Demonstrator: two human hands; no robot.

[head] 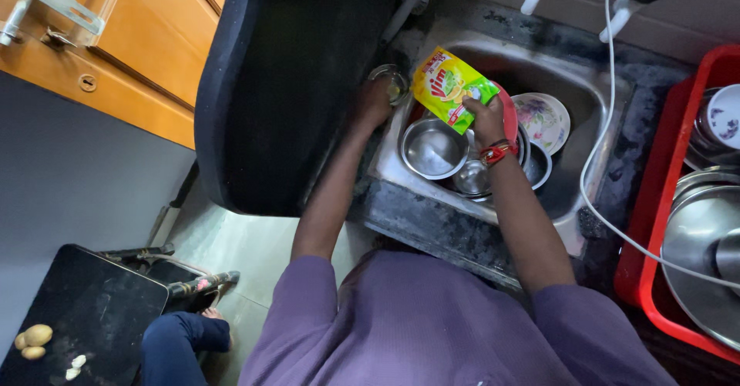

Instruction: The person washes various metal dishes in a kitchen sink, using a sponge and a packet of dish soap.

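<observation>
My right hand (486,120) grips a yellow and green refill pouch (445,85), tilted over the steel sink (609,116). A red thread band circles that wrist. My left hand (375,102) rests at the sink's left rim, touching a small round steel cup (391,77) on the dark counter. Below the pouch lie a steel bowl (432,148), smaller steel vessels (472,178) and a floral plate (543,120). A red lid edge shows behind the pouch.
A red crate (655,224) with steel plates stands at the right. A white cable (601,147) hangs across the sink. Black counter (285,85) at left, wooden cabinets above it. A black table (77,309) with potatoes and another person's leg are at the lower left.
</observation>
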